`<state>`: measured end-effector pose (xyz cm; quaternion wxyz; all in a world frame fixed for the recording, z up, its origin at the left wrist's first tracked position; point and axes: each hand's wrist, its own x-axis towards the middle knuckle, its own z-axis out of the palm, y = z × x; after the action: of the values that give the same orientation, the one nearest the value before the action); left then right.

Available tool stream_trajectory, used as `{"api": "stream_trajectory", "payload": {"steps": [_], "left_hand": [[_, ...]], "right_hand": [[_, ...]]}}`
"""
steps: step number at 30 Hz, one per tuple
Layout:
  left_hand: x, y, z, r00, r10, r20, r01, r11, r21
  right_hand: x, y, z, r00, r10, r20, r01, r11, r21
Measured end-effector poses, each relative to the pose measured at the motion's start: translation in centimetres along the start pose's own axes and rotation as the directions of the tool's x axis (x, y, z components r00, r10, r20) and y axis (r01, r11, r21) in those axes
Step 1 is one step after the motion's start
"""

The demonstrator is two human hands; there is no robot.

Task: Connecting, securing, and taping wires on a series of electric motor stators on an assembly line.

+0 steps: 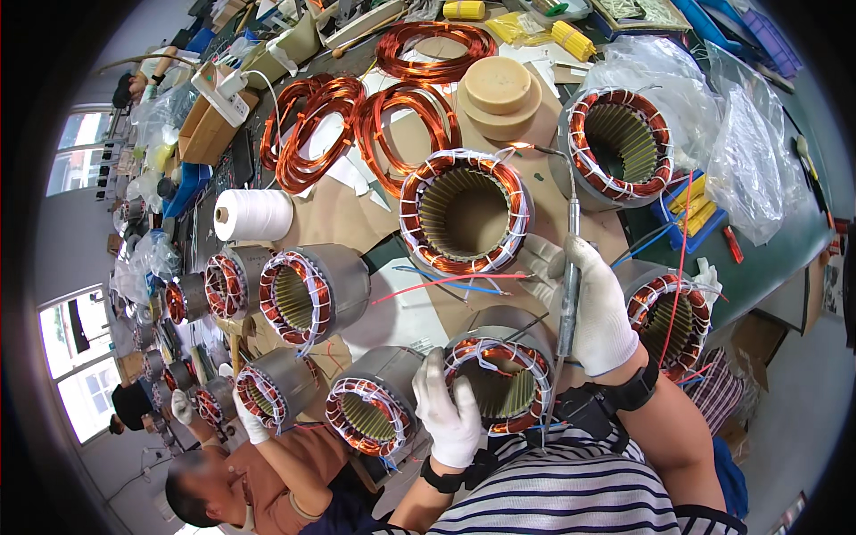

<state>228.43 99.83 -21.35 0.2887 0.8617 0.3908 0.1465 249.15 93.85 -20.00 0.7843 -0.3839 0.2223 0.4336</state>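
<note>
My white-gloved right hand [599, 308] holds a slim metal torch [569, 303] upright, its fingers spread beyond the handle. The torch's bent tip glows orange beside the top rim of a central stator [412, 214], a grey cylinder with copper windings laced in white cord. Red and blue leads [446, 281] trail below this stator. My left hand [448, 415], also gloved, is at the left rim of a nearer stator [535, 392], thumb over its winding and fingers along its outside. Another stator [357, 392] lies left of that hand.
Further stators stand at the upper right [662, 165], right [704, 330] and left [343, 285]. Copper coils [312, 134], a white thread spool [259, 214] and a cream round block [499, 94] sit farther back. Plastic bags [749, 160] lie right. A co-worker [267, 481] handles stators at lower left.
</note>
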Motion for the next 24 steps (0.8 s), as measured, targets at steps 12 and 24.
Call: {"api": "stream_trajectory", "payload": {"steps": [12, 24], "left_hand": [[0.1, 0.2, -0.1, 1.0, -0.021, -0.003, 0.021, 1.0, -0.005], [0.2, 0.5, -0.2, 0.998, -0.056, 0.028, 0.056, 0.998, -0.009]], "right_hand": [[-0.5, -0.2, 0.4, 0.999, 0.0, -0.039, -0.001, 0.999, -0.038], [-0.3, 0.1, 0.7, 0.997, -0.029, -0.066, 0.026, 0.998, -0.049]]}}
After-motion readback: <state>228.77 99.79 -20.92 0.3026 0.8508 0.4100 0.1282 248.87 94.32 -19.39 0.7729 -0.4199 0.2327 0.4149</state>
